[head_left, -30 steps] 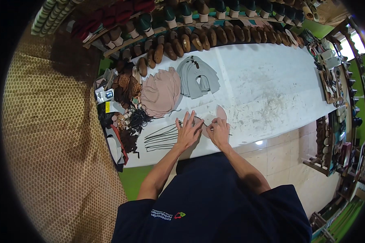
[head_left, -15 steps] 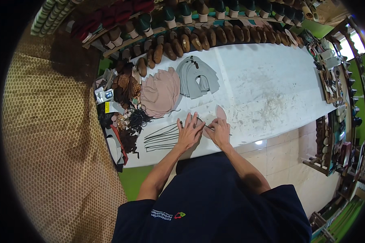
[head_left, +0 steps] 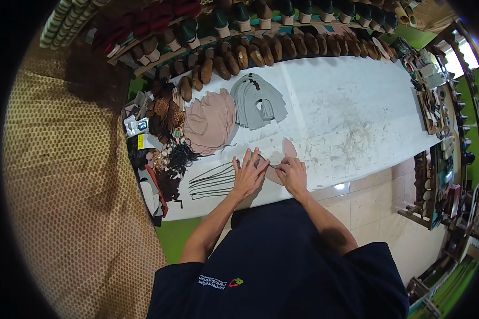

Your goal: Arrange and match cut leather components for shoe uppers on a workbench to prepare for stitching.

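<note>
A pink shoe-upper piece [head_left: 289, 148] lies on the white table under my hands, its curved middle partly covered by them. My left hand [head_left: 247, 175] rests with fingers spread, pressing on the piece and on a thin dark strip [head_left: 274, 167] along its edge. The fingers of my right hand [head_left: 294, 176] are closed in a pinch on that strip, just right of the left fingertips. Beside my left hand several more dark strips [head_left: 210, 183] lie in a loose row on the table.
Farther off lie a pile of pink pieces [head_left: 210, 122] and a fanned stack of grey pieces [head_left: 250, 101]. Leather scraps and cords [head_left: 167, 154] crowd the left edge. Wooden shoe lasts [head_left: 242, 55] line the table's back; a tool tray [head_left: 432, 114] sits at the right end.
My right hand has shifted a little to the right, and more of the dark strip shows between the hands. The left hand stays in place.
</note>
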{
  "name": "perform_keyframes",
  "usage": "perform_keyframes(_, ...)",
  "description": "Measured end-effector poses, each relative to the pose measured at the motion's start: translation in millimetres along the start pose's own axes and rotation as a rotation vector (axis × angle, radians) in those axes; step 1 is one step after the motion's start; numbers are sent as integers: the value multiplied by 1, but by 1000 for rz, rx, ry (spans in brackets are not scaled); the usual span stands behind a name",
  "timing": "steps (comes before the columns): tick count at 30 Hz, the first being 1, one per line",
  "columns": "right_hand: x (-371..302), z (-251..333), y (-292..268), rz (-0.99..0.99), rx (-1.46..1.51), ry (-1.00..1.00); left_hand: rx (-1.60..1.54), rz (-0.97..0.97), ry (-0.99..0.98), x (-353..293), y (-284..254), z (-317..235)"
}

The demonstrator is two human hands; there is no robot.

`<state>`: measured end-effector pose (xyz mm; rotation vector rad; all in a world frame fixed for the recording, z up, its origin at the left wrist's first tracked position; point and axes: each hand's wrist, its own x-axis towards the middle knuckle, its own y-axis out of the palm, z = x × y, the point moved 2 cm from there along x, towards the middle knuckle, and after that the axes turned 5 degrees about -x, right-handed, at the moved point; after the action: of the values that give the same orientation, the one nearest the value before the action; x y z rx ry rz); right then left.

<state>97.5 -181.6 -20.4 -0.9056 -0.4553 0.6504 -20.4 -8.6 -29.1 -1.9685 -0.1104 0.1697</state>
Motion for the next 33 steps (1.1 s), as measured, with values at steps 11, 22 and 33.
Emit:
perform_keyframes(11,13,-3,1,31,-57,-133,63,-45,51,0,3,-3)
perform_keyframes(22,25,-8,4,59,-108,-163,95,-22,73,0,-1,-13)
perform_keyframes(33,0,-9,-13,53,34,19,11,-19,2,-4,4,-22)
